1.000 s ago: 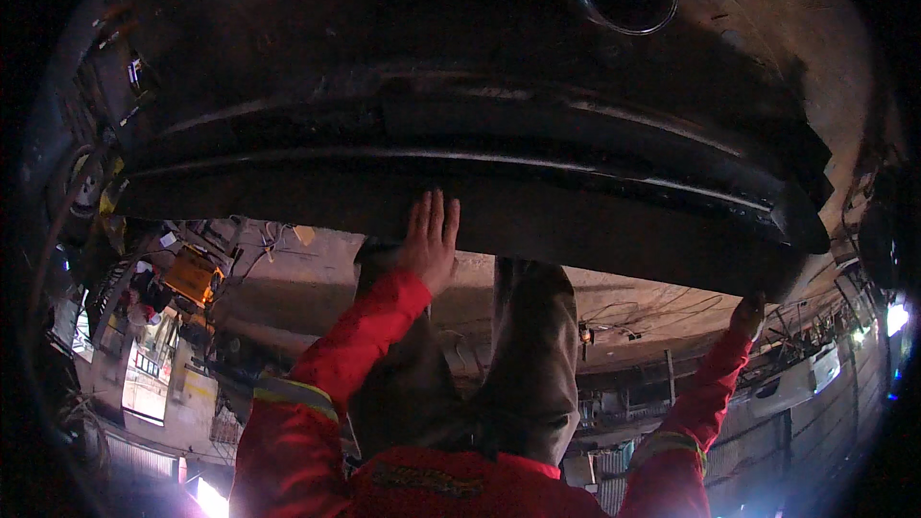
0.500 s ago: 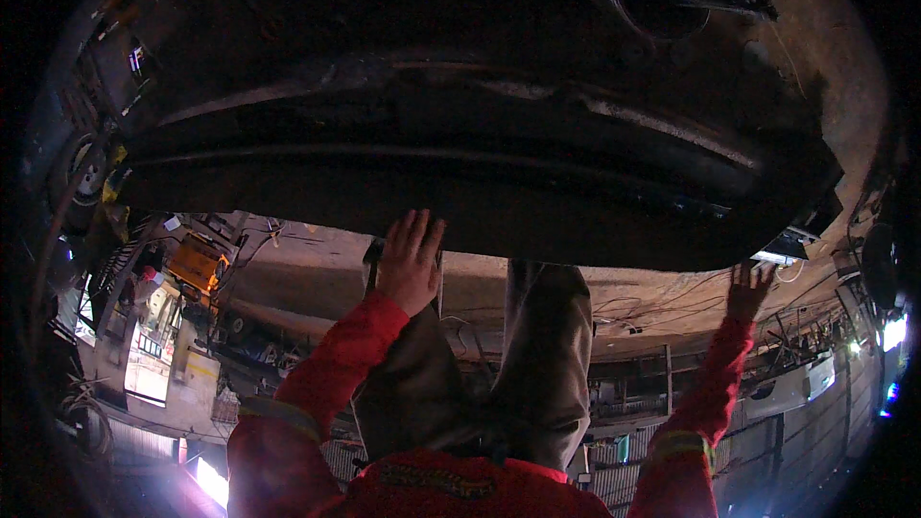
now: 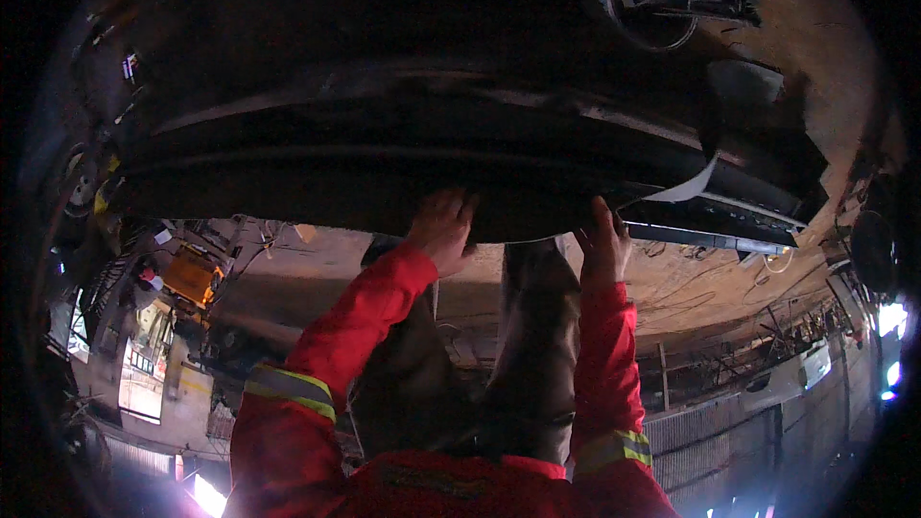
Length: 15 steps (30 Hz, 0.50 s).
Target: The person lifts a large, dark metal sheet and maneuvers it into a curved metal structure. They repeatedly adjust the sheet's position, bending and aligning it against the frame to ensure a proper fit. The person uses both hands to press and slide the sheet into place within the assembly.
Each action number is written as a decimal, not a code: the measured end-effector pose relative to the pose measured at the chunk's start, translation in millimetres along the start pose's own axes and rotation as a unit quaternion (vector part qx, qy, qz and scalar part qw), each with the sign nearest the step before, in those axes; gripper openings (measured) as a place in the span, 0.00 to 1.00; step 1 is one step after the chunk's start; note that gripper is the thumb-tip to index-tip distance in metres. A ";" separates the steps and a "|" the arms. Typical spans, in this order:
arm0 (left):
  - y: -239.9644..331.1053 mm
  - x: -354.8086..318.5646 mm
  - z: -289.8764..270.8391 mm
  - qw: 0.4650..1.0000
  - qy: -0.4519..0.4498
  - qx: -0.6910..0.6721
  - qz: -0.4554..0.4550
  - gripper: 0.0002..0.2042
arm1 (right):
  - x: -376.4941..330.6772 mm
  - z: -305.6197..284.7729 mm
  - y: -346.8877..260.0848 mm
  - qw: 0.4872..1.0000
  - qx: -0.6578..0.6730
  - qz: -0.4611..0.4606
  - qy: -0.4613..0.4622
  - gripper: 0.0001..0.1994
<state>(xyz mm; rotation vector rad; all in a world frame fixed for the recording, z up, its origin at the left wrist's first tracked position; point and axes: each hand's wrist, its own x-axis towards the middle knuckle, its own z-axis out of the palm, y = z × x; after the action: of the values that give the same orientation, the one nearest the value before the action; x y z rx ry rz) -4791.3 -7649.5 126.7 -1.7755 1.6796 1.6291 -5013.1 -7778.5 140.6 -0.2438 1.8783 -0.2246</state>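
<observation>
A long, dark, flexible sheet lies along a dark metal frame in front of me. The sheet's right end is lifted and folded back, and its pale curled edge stands above the frame's bared right end. My left hand rests on the sheet near its middle, fingers stretched over the near edge. To its right, my right hand is closed on the sheet's near edge beside the fold. Part of its grip is hidden by the sheet.
A round container heaped with dark scraps stands beyond the frame at the upper right. An orange machine is at the left, and a wheel farther left. Thin cables lie on the brown floor to the right.
My right hand has moved left from the far right end to near the middle, and the sheet's right end has come up and folded back. My left hand has shifted slightly right.
</observation>
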 end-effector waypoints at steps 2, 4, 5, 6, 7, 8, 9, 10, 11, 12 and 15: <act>11.9 13.0 6.2 0.999 0.013 0.011 0.044 0.37 | 13.9 -5.1 6.9 0.999 -0.044 0.001 0.000 0.18; 25.4 24.1 9.9 0.997 0.027 0.010 0.070 0.37 | 28.4 -17.4 26.0 0.993 -0.104 -0.055 -0.002 0.18; 34.8 29.6 13.4 0.996 0.031 0.001 0.079 0.37 | 45.6 -38.6 53.6 0.978 -0.171 -0.120 -0.010 0.17; 40.0 33.8 15.0 0.996 0.038 -0.007 0.079 0.36 | 50.3 -43.3 58.8 0.971 -0.183 -0.156 -0.018 0.17; 43.3 36.0 15.7 0.996 0.040 -0.007 0.083 0.36 | 53.8 -48.1 62.4 0.962 -0.193 -0.192 -0.023 0.17; 44.8 37.0 17.3 0.996 0.041 -0.005 0.084 0.36 | 47.0 -40.9 61.0 0.969 -0.147 -0.198 -0.023 0.16; 45.5 39.4 19.7 0.995 0.043 -0.002 0.086 0.35 | 38.2 -30.7 56.6 0.974 -0.099 -0.205 -0.020 0.15; 45.7 40.4 22.1 0.995 0.058 -0.007 0.086 0.35 | 29.7 -21.8 49.8 0.979 -0.067 -0.193 -0.013 0.15; 45.0 39.2 27.7 0.994 0.070 -0.012 0.085 0.35 | 21.0 -12.4 42.4 0.983 -0.035 -0.182 -0.005 0.15; 45.2 38.5 32.4 0.993 0.082 -0.018 0.084 0.35 | 12.0 -3.5 32.4 0.988 -0.018 -0.153 0.008 0.15; 48.7 39.6 34.3 0.995 0.069 -0.051 0.058 0.31 | -8.5 22.8 1.2 0.986 0.030 -0.165 -0.020 0.14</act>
<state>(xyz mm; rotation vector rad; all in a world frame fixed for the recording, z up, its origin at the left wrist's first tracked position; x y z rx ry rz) -4859.1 -7662.6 107.7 -1.9117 1.8207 1.7040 -4989.0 -7775.7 140.9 -0.5158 1.7806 -0.4967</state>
